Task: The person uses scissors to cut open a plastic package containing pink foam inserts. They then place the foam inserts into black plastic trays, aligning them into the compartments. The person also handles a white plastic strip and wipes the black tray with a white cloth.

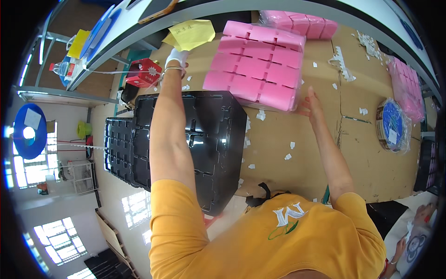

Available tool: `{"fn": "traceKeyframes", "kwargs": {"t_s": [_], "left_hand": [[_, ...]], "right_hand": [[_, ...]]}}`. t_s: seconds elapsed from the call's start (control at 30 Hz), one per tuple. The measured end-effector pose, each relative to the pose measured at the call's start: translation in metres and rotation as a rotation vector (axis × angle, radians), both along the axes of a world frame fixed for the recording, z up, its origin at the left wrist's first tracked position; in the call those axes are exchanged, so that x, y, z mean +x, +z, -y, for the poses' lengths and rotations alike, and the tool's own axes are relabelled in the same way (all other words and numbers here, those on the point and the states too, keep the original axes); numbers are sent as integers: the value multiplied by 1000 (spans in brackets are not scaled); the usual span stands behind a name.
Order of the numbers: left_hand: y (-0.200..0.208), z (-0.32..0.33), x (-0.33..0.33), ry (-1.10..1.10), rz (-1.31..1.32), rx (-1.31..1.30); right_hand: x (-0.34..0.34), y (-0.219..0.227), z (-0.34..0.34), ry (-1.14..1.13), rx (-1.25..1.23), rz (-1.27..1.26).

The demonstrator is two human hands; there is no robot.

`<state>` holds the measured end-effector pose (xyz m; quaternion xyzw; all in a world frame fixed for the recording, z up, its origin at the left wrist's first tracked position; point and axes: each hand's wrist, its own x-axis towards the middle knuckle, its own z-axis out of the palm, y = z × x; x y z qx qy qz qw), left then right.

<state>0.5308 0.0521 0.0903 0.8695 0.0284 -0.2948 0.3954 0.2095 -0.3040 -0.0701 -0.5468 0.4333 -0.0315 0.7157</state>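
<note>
My left arm reaches far forward over a stack of black plastic trays (213, 135). My left hand (177, 59), in what looks like a white glove, is just below a yellow sheet of paper (193, 35) with handwriting. Its fingers are mostly hidden, so I cannot tell whether they grip anything. My right hand (312, 106) is bare and holds nothing, its fingers apart. It is close to the right edge of a bundle of pink foam pieces (253, 65) in clear plastic wrap, lying on the cardboard-covered table (371, 172).
Small white paper bits (288, 157) are scattered about. A red box (144, 73) stands beyond the trays. Wrapped blue reels (392, 125) and more pink bundles (404, 83) lie at right. A shelf frame (297, 5) crosses overhead. Another person's hand (399, 249) shows lower right.
</note>
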Motion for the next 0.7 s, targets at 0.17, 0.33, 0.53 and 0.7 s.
{"fn": "traceKeyframes", "kwargs": {"t_s": [0.17,0.33,0.53,0.7], "left_hand": [[12,38,-51,-43,-55,116],[-1,49,-46,-185,-25,251],[22,30,-78,-492,600,365],[60,-32,-143,-596,867,392]], "right_hand": [[-2,33,-15,145,-110,-5],[4,-11,-11,203,-304,66],[4,-25,8,262,-366,60],[6,-11,26,264,65,225]]}}
